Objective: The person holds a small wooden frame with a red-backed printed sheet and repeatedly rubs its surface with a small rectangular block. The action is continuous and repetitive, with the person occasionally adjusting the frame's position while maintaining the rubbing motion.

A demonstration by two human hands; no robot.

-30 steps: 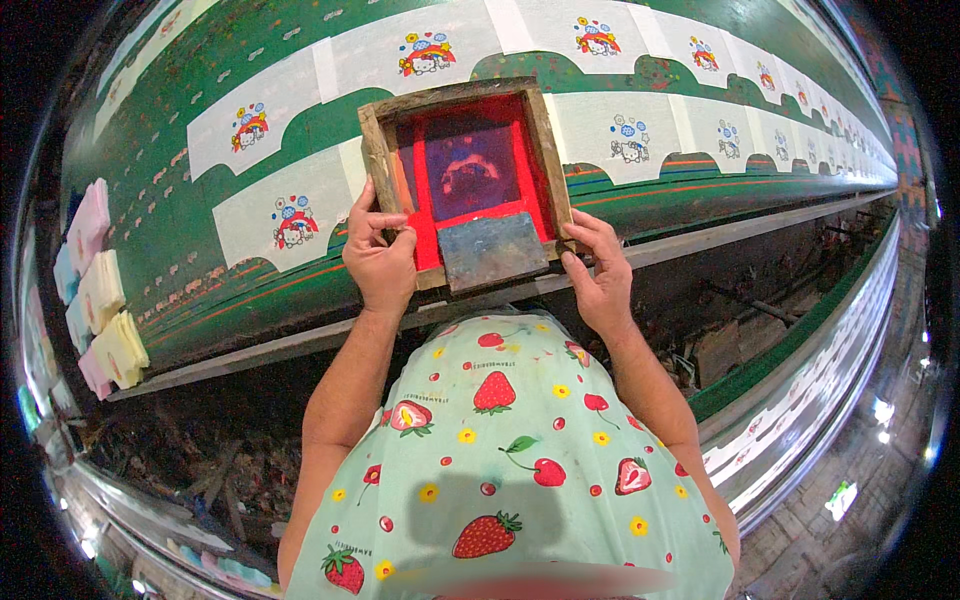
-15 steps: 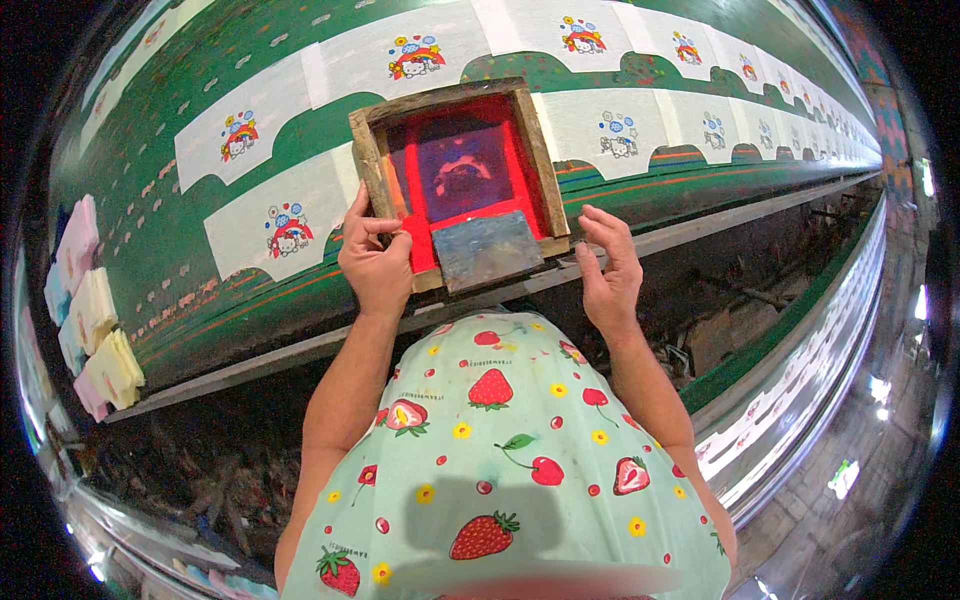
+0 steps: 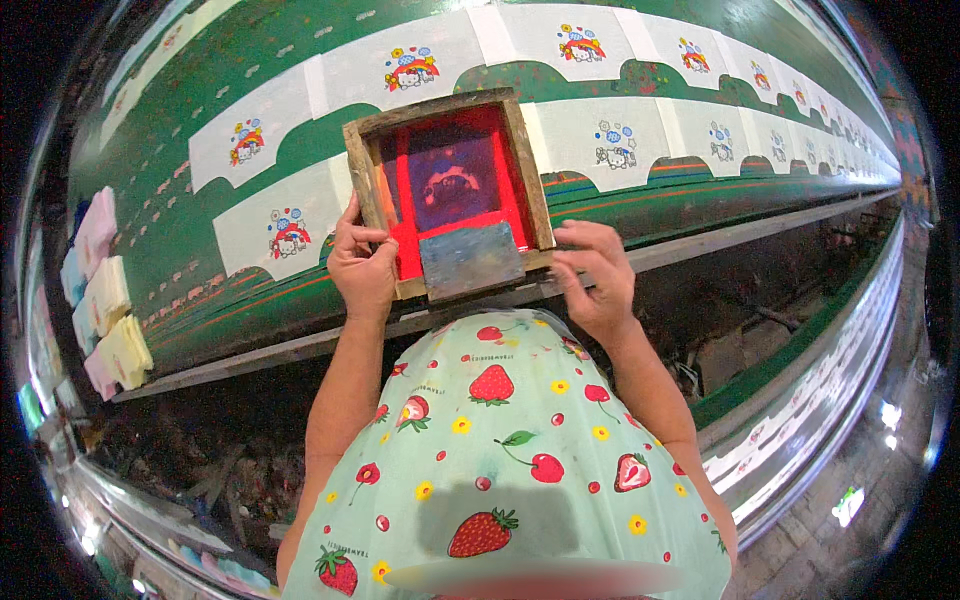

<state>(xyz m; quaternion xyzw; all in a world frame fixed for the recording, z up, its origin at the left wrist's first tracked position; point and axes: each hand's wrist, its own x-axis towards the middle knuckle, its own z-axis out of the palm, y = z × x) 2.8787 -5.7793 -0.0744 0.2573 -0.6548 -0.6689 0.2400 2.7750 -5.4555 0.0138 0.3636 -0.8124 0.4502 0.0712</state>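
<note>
A wooden screen-printing frame (image 3: pixel 535 180) lies tilted slightly on the green table, over the near row of white cloth pieces. Its mesh (image 3: pixel 452 180) is dark purple with red ink around it. A grey flat squeegee (image 3: pixel 472 262) rests across the frame's near end. My left hand (image 3: pixel 363 272) is closed on the frame's left side near the lower corner, fingers along the outer edge. Beside the lower right corner is my right hand (image 3: pixel 598 278), fingers bent, thumb apart from them, holding nothing. Whether its fingertips touch the wood is unclear.
Printed white cloth pieces (image 3: pixel 600 130) run in two rows along the green table (image 3: pixel 330 120). Folded pink, cream and yellow cloths (image 3: pixel 118 300) are stacked at the far left. The table's near rail (image 3: pixel 690 250) passes before me. Another table with prints (image 3: pixel 810 410) stands at right.
My right hand has moved left toward the frame's lower right corner, its fingers bending more. The frame and my left hand appear slightly farther left, though the view has shifted too.
</note>
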